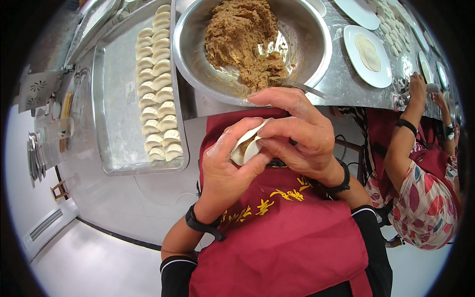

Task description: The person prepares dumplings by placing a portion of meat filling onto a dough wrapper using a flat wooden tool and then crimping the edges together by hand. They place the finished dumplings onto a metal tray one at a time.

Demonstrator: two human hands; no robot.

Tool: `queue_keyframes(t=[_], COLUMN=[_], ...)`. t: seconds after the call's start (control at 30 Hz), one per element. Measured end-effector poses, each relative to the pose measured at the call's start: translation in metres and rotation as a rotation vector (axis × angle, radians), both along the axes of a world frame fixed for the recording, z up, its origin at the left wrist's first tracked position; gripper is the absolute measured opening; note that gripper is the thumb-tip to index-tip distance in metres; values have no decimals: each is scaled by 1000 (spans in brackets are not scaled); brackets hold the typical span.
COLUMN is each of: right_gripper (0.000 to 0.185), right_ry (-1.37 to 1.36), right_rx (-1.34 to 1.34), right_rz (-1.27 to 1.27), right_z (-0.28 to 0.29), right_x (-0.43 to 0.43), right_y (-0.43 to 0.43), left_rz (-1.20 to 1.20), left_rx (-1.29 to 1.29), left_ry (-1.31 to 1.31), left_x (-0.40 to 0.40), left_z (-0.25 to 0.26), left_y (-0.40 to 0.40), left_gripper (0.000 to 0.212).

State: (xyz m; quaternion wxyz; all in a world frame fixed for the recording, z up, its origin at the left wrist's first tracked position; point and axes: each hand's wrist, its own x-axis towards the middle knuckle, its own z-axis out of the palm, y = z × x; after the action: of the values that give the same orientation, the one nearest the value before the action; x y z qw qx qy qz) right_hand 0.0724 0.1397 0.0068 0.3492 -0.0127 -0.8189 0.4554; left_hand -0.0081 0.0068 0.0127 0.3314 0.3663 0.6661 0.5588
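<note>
Between my two hands is a dumpling wrapper (249, 143) folded over brown filling, its side toward me still gaping. My left hand (230, 159) cups it from below and the left, with the thumb along its near edge. My right hand (302, 135) pinches the wrapper's right edge between thumb and index finger, other fingers raised. Just beyond my hands stands a large steel bowl (315, 70) with a mound of brown minced filling (241, 33). A metal utensil (304, 88) leans on the bowl's near rim, its far end in the filling.
Left of the bowl, a metal tray (118, 122) holds two rows of pleated dumplings (162, 81). At right, a white plate (384, 76) carries round wrappers (368, 54), near many dough pieces (393, 28). A co-worker's hand (417, 87) works at the steel table (337, 89).
</note>
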Motion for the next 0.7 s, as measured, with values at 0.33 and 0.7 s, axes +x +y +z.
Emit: queue_keyframes(t=[0.33,0.7], right_gripper=[18,25], right_ry=[9,51], right_rx=[-350,-332], right_rz=[-78,-63], right_z=[-1,-4], right_x=[8,8], right_y=[-10,-14], left_rz=[111,191], left_rx=[320,382], left_ry=[-357,-494], left_x=[-7,3], left_z=[-5,4], left_y=[-2,12], left_gripper=[33,31])
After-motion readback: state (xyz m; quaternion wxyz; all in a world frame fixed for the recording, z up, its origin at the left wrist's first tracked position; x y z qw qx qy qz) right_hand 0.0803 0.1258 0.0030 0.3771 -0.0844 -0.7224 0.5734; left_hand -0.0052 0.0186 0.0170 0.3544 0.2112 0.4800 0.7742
